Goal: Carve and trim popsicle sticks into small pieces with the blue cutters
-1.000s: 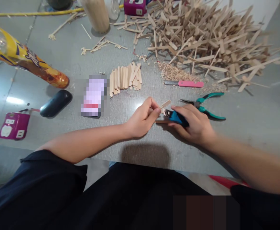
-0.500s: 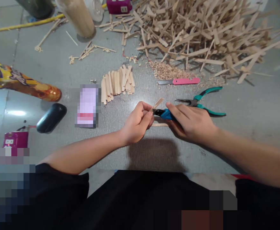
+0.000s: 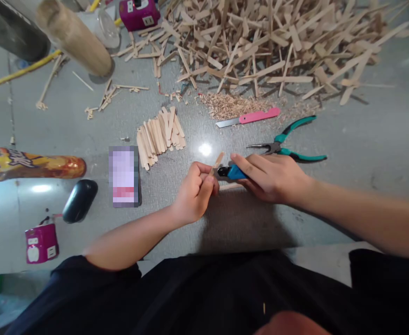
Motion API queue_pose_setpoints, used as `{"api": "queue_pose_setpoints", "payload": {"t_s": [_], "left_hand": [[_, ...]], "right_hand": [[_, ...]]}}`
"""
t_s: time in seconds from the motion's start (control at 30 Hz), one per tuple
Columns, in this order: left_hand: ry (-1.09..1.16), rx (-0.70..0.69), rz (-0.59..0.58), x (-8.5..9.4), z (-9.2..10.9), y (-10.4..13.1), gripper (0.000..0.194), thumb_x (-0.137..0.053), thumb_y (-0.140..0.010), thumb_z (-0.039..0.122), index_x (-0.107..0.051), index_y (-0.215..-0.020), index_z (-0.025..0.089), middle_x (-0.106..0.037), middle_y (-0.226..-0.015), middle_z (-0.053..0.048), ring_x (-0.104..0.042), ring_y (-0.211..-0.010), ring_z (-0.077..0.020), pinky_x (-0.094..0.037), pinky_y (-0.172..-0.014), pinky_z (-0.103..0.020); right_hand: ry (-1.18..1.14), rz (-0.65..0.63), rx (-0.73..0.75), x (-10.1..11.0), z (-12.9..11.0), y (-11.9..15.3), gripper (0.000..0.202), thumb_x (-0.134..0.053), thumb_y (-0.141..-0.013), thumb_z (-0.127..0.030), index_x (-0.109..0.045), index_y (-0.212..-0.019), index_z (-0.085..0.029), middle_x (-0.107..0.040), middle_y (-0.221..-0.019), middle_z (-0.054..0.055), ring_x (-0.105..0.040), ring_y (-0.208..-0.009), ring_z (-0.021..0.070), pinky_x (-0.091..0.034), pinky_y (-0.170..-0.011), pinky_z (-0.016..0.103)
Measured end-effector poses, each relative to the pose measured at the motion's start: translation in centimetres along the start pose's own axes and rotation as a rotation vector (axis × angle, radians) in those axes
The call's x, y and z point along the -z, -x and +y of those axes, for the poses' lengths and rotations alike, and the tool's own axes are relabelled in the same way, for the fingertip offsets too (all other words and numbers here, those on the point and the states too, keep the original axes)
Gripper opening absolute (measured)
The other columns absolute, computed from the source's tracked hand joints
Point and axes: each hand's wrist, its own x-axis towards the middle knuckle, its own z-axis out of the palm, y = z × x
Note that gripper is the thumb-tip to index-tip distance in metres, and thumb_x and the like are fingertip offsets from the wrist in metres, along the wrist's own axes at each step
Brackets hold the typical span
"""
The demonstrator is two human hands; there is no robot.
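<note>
Pinched between the thumb and fingers of my left hand point(image 3: 195, 191) is a wooden craft stick point(image 3: 219, 160), its free end pointing up and away. My right hand point(image 3: 272, 179) grips a utility knife point(image 3: 236, 171) with a blue and black handle; its blade meets the stick right by my left fingertips. A second wooden stick point(image 3: 230, 186) lies below the knife, partly hidden by both hands. Just beyond my right hand rest needle-nose pliers point(image 3: 277, 148) with teal handles, jaws apart. A pink-handled knife point(image 3: 258, 116) lies farther back.
A big heap of wooden sticks point(image 3: 260, 42) covers the back, with wood shavings point(image 3: 225, 106) before it. Left of my hands are a row of sticks point(image 3: 159, 136), a phone point(image 3: 123, 177), a dark oval case point(image 3: 80, 201), a yellow snack package point(image 3: 30, 163) and a purple power adapter point(image 3: 42, 243).
The camera view has turned and shifted, so the tabletop things appear displaced. Both hands keep their hold, and the stick in my left hand now stands at a steeper angle.
</note>
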Motion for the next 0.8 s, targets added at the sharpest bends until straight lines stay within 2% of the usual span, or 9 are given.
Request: {"api": "queue_pose_setpoints", "payload": {"t_s": [0.13,0.23,0.47,0.63,0.8], "left_hand": [[0.067,0.031,0.012,0.1,0.3,-0.4,0.038,-0.061,-0.124,0.061,-0.047,-0.114,0.027,-0.065,-0.071,0.009,-0.058,-0.063,-0.0128,-0.049,-0.066,-0.029],[0.118,0.071,0.016,-0.1,0.4,-0.8,0.041,-0.066,-0.121,0.063,-0.049,-0.111,0.027,-0.064,-0.068,0.010,-0.054,-0.058,-0.0115,-0.047,-0.062,-0.027],[0.186,0.058,0.006,-0.5,0.4,-1.6,0.044,-0.074,-0.116,0.064,-0.050,-0.107,0.027,-0.062,-0.063,0.011,-0.050,-0.052,-0.0109,-0.042,-0.056,-0.026],[0.136,-0.003,0.019,-0.5,-0.4,-1.5,0.050,-0.075,-0.114,0.070,-0.050,-0.107,0.028,-0.056,-0.063,0.012,-0.046,-0.054,-0.0111,-0.040,-0.057,-0.027],[0.007,-0.054,0.047,-0.3,-1.2,-1.0,0.044,-0.067,-0.118,0.068,-0.050,-0.109,0.029,-0.050,-0.063,0.011,-0.035,-0.050,-0.0122,-0.025,-0.050,-0.029]], "right_hand": [[0.075,0.016,-0.055,-0.1,0.0,-0.1,0.047,-0.059,-0.124,-0.035,-0.066,-0.161,-0.007,-0.084,-0.097,0.008,-0.072,-0.072,0.0220,-0.045,-0.061,0.038],[0.088,-0.021,-0.128,-0.2,-0.1,0.1,0.052,-0.059,-0.121,-0.036,-0.068,-0.165,-0.010,-0.086,-0.101,0.011,-0.074,-0.074,0.0244,-0.044,-0.062,0.039],[0.081,-0.053,-0.158,-0.4,0.2,0.3,0.057,-0.057,-0.120,-0.042,-0.070,-0.165,-0.011,-0.086,-0.103,0.014,-0.075,-0.078,0.0273,-0.046,-0.065,0.040],[0.035,-0.068,-0.173,-0.4,0.4,0.3,0.058,-0.054,-0.121,-0.044,-0.069,-0.167,-0.012,-0.085,-0.105,0.015,-0.075,-0.080,0.0283,-0.043,-0.066,0.039],[0.015,-0.027,-0.142,-0.3,0.1,0.5,0.057,-0.052,-0.121,-0.043,-0.069,-0.167,-0.012,-0.085,-0.106,0.014,-0.075,-0.081,0.0279,-0.043,-0.068,0.039]]}}
